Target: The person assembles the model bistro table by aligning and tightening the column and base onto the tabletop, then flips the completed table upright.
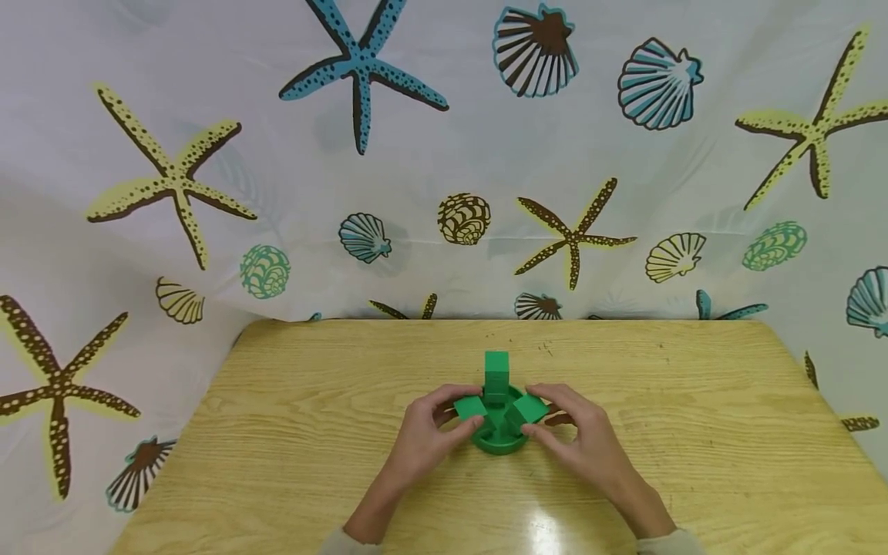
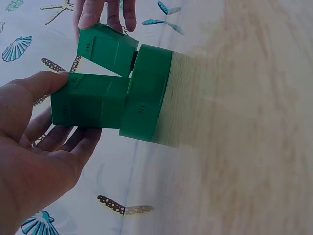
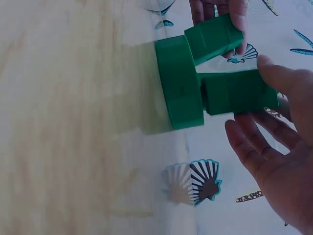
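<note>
A round green base (image 1: 499, 447) with a raised rim lies on the table. My left hand (image 1: 425, 441) grips a green block (image 1: 470, 407) at the base's left side, thumb in front and fingers behind. On the right side, my right hand (image 1: 586, 441) holds a second green block (image 1: 530, 408) the same way. Both blocks lean outward, and in the left wrist view the left block (image 2: 90, 103) meets the base (image 2: 149, 95) at its lower end. A third green block (image 1: 496, 368) stands upright at the back of the base, touched by neither hand. Small numbers mark the parts.
The wooden tabletop (image 1: 312, 432) extends on all sides of the base. Behind and beside it hangs a white cloth (image 1: 416, 177) printed with starfish and shells, meeting the table's far edge. Light glares off the front of the table.
</note>
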Motion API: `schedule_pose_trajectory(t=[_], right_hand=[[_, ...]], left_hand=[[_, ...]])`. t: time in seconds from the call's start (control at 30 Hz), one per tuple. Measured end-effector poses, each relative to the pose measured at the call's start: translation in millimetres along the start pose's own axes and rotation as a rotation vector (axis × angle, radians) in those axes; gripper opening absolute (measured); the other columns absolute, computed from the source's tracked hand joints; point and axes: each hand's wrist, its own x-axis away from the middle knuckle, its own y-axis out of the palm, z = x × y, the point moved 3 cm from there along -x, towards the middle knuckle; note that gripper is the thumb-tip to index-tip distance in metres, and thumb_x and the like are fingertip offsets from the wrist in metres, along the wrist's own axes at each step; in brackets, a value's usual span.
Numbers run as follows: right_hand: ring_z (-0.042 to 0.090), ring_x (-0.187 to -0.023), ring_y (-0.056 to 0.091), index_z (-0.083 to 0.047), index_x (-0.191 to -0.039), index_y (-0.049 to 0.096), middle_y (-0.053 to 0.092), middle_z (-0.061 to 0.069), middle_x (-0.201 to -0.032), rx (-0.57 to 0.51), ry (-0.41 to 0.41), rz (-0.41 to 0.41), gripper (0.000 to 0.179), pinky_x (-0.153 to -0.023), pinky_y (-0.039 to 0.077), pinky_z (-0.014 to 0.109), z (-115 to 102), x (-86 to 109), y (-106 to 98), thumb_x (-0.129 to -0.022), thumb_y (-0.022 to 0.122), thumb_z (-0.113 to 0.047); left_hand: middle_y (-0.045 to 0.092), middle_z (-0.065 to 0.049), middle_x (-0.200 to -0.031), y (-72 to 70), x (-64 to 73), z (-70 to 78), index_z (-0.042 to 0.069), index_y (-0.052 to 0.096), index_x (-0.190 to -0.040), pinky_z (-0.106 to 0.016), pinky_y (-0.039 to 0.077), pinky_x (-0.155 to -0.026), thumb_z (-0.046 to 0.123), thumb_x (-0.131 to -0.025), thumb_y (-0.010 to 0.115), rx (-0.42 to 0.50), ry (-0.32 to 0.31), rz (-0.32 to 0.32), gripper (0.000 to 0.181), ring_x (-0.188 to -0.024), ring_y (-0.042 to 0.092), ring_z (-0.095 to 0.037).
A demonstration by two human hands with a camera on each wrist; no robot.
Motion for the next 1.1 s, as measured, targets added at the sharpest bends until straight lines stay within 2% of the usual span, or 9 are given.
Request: schedule_pose_trajectory(t=[0.2, 0.37, 0.53, 0.67, 0.83, 0.97, 1.1], right_hand=[[0.023, -0.109, 0.068, -0.005, -0.138, 0.064, 0.066, 0.016, -0.131, -0.023, -0.024, -0.034, 0.047, -0.085, 0.062, 0.038, -1, 1.9, -4, -0.093, 0.069, 0.009], [0.028, -0.121, 0.064, -0.004, -0.137, 0.064, 0.065, 0.016, -0.132, -0.044, -0.016, -0.039, 0.044, -0.094, 0.058, 0.042, 0, 1.9, -4, -0.095, 0.066, 0.009], [0.029, -0.117, 0.066, -0.004, -0.133, 0.066, 0.067, 0.016, -0.128, -0.079, -0.012, -0.015, 0.040, -0.092, 0.059, 0.040, -1, 0.8, -2, -0.094, 0.069, 0.007], [0.025, -0.111, 0.067, -0.007, -0.131, 0.068, 0.068, 0.007, -0.123, -0.059, -0.010, 0.014, 0.039, -0.083, 0.062, 0.039, 0, 0.7, 3, -0.093, 0.074, 0.001], [0.017, -0.106, 0.062, -0.011, -0.136, 0.066, 0.059, -0.001, -0.120, -0.024, 0.035, -0.008, 0.041, -0.080, 0.062, 0.036, 4, 0.7, 15, -0.096, 0.073, -0.007], [0.014, -0.103, 0.058, -0.015, -0.139, 0.065, 0.055, -0.003, -0.123, 0.046, 0.068, -0.022, 0.042, -0.079, 0.060, 0.037, 4, 0.2, 19, -0.098, 0.073, -0.015], [0.014, -0.096, 0.059, -0.014, -0.138, 0.065, 0.059, 0.001, -0.127, 0.041, 0.079, -0.019, 0.042, -0.076, 0.060, 0.035, 3, -1.6, 19, -0.097, 0.074, -0.020]], left_hand=[[0.064, -0.015, -0.132, 0.2, 0.4, 0.1, 0.000, 0.066, -0.131, -0.036, 0.053, -0.102, 0.007, -0.094, 0.076, 0.012, 0.005, 0.006, 0.039, -0.125, 0.061, -0.030], [0.065, -0.015, -0.131, 0.7, 0.0, -1.0, -0.001, 0.066, -0.130, -0.035, 0.053, -0.102, 0.007, -0.094, 0.076, 0.012, 0.019, 0.010, 0.039, -0.124, 0.061, -0.031], [0.064, -0.016, -0.132, 0.1, 0.0, -1.5, -0.001, 0.065, -0.131, -0.036, 0.052, -0.103, 0.007, -0.094, 0.076, 0.014, 0.004, 0.008, 0.039, -0.125, 0.061, -0.031], [0.063, -0.017, -0.133, -0.5, 0.4, -1.4, -0.001, 0.065, -0.131, -0.035, 0.052, -0.103, 0.008, -0.094, 0.076, 0.010, -0.009, 0.007, 0.040, -0.125, 0.061, -0.030], [0.064, -0.017, -0.132, -1.2, 1.1, -1.0, -0.001, 0.065, -0.131, -0.034, 0.053, -0.102, 0.007, -0.094, 0.076, 0.005, 0.002, 0.017, 0.040, -0.124, 0.061, -0.030], [0.063, -0.018, -0.133, -0.5, 0.7, -1.1, -0.001, 0.065, -0.132, -0.036, 0.053, -0.102, 0.007, -0.094, 0.076, 0.002, 0.007, 0.009, 0.040, -0.125, 0.061, -0.031], [0.063, -0.019, -0.133, 0.3, 0.4, -1.8, -0.001, 0.065, -0.131, -0.037, 0.053, -0.102, 0.007, -0.094, 0.076, 0.003, 0.016, 0.010, 0.039, -0.124, 0.061, -0.032]])
